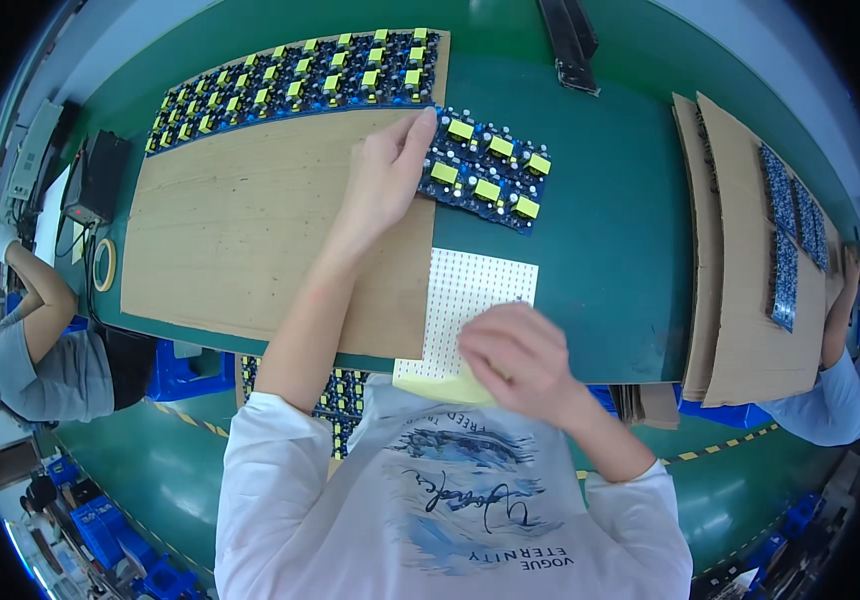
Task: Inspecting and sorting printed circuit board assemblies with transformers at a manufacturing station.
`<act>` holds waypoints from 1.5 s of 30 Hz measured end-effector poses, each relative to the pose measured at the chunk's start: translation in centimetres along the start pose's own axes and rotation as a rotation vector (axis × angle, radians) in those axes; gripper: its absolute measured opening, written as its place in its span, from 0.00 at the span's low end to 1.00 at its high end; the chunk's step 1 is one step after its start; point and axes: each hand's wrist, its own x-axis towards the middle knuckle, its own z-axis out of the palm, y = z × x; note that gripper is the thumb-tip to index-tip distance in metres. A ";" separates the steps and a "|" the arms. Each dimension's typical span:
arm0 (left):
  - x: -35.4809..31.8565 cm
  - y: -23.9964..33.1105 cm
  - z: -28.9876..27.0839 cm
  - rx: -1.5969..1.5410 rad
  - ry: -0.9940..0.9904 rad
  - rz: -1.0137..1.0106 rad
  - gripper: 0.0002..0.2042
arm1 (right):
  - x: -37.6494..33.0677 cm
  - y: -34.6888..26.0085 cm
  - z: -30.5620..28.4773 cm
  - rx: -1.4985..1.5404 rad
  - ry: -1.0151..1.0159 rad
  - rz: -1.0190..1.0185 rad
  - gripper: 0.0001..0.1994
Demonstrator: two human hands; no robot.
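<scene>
Left hand point(382, 180) pinches the circuit board panel point(487, 172) by its left edge; right hand point(518, 352) lies flat on the perforated sheet point(470, 290) at the table's near edge

A worker in a white short-sleeved T-shirt point(450, 500) with a blue brushstroke graphic and dark lettering across the chest; the sleeves end above the elbows, leaving both forearms bare. No gloves, rings or watch show on the left hand point(385, 180) at 12 o'clock or the right hand point(515, 350), which is blurred.
</scene>
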 end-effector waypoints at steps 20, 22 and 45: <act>-27.5 -5.7 -0.2 -0.199 0.271 -0.212 0.05 | -1.6 -1.4 1.2 -0.216 -0.277 -0.005 0.12; -26.8 -5.5 -0.3 -0.420 0.190 -0.318 0.07 | -1.7 -1.4 1.3 -0.205 -0.309 0.008 0.12; -25.5 -3.9 0.0 -0.640 0.203 -0.214 0.11 | -0.2 -3.7 3.8 -0.190 -0.338 0.001 0.11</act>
